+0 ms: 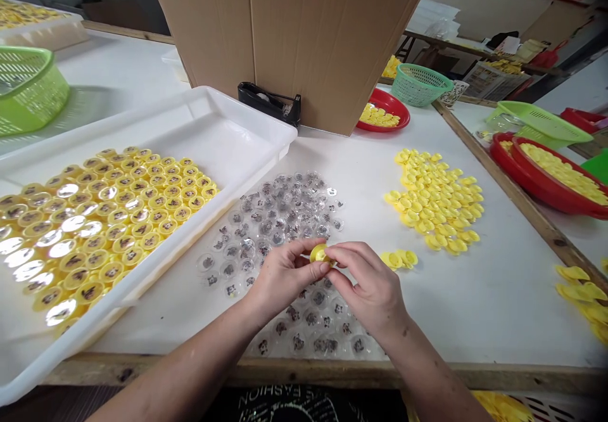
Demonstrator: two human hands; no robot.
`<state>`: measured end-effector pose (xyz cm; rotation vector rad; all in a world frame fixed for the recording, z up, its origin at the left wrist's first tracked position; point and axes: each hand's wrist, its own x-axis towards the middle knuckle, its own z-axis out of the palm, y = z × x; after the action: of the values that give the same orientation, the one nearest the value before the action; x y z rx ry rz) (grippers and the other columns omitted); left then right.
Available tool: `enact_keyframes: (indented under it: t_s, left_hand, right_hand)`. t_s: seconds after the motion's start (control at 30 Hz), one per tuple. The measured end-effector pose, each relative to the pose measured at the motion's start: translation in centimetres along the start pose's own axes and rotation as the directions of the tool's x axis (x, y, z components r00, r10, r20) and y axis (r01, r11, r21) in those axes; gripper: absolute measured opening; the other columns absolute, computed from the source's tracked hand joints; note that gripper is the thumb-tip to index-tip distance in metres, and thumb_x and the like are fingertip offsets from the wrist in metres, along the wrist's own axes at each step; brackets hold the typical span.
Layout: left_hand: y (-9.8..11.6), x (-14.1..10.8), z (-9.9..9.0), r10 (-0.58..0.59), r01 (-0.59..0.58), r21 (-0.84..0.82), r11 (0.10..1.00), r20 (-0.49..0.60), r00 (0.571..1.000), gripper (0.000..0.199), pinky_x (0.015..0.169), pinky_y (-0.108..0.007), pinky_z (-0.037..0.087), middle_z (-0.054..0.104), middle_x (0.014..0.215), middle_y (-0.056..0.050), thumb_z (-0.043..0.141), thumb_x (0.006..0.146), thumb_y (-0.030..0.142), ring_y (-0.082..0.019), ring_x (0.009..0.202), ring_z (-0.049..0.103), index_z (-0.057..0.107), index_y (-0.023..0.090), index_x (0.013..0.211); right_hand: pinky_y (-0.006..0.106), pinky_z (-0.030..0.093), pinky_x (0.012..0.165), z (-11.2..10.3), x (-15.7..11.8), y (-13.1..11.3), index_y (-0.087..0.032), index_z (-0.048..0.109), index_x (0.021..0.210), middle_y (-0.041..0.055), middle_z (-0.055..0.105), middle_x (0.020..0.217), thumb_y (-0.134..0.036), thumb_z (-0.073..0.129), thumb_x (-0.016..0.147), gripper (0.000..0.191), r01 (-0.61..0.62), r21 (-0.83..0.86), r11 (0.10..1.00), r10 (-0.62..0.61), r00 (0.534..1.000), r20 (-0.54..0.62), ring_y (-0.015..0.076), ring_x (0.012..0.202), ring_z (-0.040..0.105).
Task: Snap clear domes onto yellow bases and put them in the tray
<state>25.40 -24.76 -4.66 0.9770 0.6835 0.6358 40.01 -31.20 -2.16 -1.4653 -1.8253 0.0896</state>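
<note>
A small round yellow piece (319, 253) is pinched between the fingers of my left hand (285, 268). The fingertips of my right hand (368, 279) press on its right side, so both hands grip it. Below and around them lie many clear round discs (280, 216) with little printed pictures, spread over the white table. To the right sits a pile of loose yellow pieces (437, 197), with a few more yellow pieces (399, 259) close to my right hand. Fingers partly hide the held piece, so its far side cannot be made out.
A white tray (247, 124) at the left holds rows of yellow pieces with pictures on top. A black tape dispenser (270, 102) stands before a tall cardboard box (294, 35). Red trays (532, 175) and green baskets (422, 83) stand at the right, beyond a wooden strip (503, 184).
</note>
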Motion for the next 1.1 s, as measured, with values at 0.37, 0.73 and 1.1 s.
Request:
enact_keyframes:
  t_s: [0.37, 0.73, 1.1]
  left_hand:
    - [-0.1, -0.1, -0.1, 0.268, -0.268, 0.37, 0.89, 0.053, 0.962, 0.026, 0.074, -0.03, 0.052, 0.065, 0.102, -0.009, 0.063, 0.079, 0.028, -0.017, 0.084, 0.062, 0.059, 0.016, 0.103]
    - [-0.1, 0.0, -0.5, 0.219, -0.191, 0.598, 0.778, 0.027, 0.975, 0.021, 0.067, -0.028, 0.051, 0.067, 0.085, -0.006, 0.059, 0.08, 0.026, -0.017, 0.075, 0.062, 0.062, 0.017, 0.098]
    - [2.9, -0.1, 0.3, 0.326, -0.447, 0.889, 0.101, 0.395, 0.859, 0.021, 0.07, -0.031, 0.052, 0.062, 0.092, -0.009, 0.061, 0.076, 0.03, -0.021, 0.081, 0.058, 0.063, 0.017, 0.092]
  right_hand:
    - [0.029, 0.052, 0.072, 0.8, -1.0, 1.7, -0.021, 0.059, 0.096, 0.0025, 0.065, 0.09, -0.028, 0.065, 0.08, 0.018, -0.502, 0.53, 0.683, 0.449, 0.862, 0.236, 0.0151, 0.08, 0.061]
    - [0.022, 0.048, 0.06, 2.2, -1.5, 1.8, -0.019, 0.06, 0.084, 0.0005, 0.062, 0.077, -0.033, 0.066, 0.077, 0.017, -0.581, 0.578, 0.573, 0.546, 0.797, 0.26, 0.0126, 0.066, 0.057]
    - [0.023, 0.048, 0.051, 3.7, -2.1, 3.8, -0.017, 0.065, 0.076, 0.002, 0.062, 0.065, -0.042, 0.076, 0.062, 0.03, -0.683, 0.679, 0.271, 0.644, 0.652, 0.399, 0.0153, 0.057, 0.056]
